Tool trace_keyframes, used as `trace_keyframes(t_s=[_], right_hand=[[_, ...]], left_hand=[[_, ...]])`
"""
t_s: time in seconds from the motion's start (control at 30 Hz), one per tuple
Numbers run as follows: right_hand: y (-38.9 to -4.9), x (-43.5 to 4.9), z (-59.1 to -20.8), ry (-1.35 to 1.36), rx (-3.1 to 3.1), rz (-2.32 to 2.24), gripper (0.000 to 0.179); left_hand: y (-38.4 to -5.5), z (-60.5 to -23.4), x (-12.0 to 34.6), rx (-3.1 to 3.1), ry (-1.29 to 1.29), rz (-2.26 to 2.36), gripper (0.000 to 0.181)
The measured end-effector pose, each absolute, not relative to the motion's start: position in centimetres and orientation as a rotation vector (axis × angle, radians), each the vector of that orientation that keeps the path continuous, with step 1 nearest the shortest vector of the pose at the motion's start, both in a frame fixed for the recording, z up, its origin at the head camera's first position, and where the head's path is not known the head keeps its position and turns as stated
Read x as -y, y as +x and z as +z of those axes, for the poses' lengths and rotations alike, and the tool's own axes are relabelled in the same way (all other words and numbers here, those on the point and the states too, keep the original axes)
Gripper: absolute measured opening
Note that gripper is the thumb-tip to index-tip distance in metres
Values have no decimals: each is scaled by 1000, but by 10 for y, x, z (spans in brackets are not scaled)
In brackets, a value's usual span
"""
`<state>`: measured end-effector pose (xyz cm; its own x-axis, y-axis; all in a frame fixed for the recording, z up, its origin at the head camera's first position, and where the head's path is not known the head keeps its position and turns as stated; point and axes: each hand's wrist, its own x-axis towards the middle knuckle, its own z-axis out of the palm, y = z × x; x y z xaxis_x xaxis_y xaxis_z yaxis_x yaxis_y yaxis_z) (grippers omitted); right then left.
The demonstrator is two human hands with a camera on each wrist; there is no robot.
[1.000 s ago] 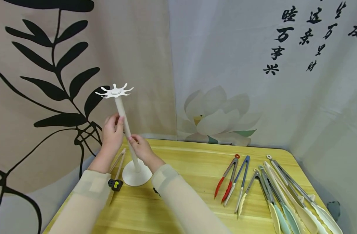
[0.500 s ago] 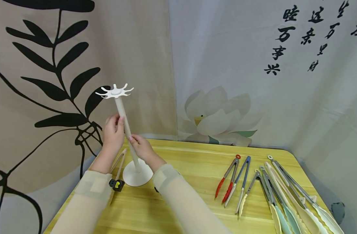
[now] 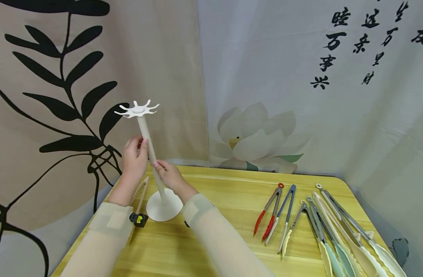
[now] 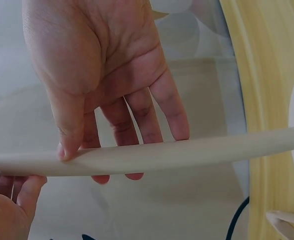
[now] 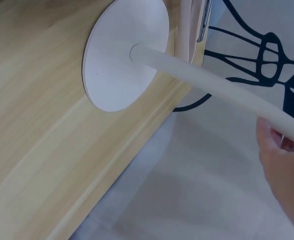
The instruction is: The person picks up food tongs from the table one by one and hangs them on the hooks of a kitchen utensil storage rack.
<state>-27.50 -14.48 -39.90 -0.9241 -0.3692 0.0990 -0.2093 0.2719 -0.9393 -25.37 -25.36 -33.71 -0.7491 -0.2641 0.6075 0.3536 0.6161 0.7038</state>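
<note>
A white utensil stand (image 3: 164, 206) has a round base, a slim pole and a crown of several hooks. It stands on the table in the head view. High on the pole, my left hand (image 3: 134, 157) grips it from the left side. My right hand (image 3: 169, 177) pinches the pole lower down, its thumb toward the viewer. The left wrist view has the right hand (image 4: 112, 75) large, thumb before the pole (image 4: 221, 150) and fingers behind. Part of the left hand (image 4: 9, 210) shows at lower left. In the right wrist view, the right hand (image 5: 286, 185) holds the pole.
Beige tongs (image 3: 141, 196) lie just left of the base, partly hidden by my left wrist. Red-tipped tongs (image 3: 273, 211), blue-handled tongs (image 3: 290, 204) and several others lie at the right of the wooden table (image 3: 225, 200). A printed curtain (image 3: 169, 57) hangs behind.
The stand's base has shifted very slightly to the right. Both hands keep their places on the pole; the tongs lie as before.
</note>
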Motion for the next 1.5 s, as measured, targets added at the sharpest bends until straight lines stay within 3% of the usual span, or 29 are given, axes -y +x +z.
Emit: trace_keyframes(t_s=[1.5], right_hand=[[-274, 101, -396, -598, -2209, -1769, 41]], left_hand=[[-254, -335, 222, 2162, -173, -1127, 37]])
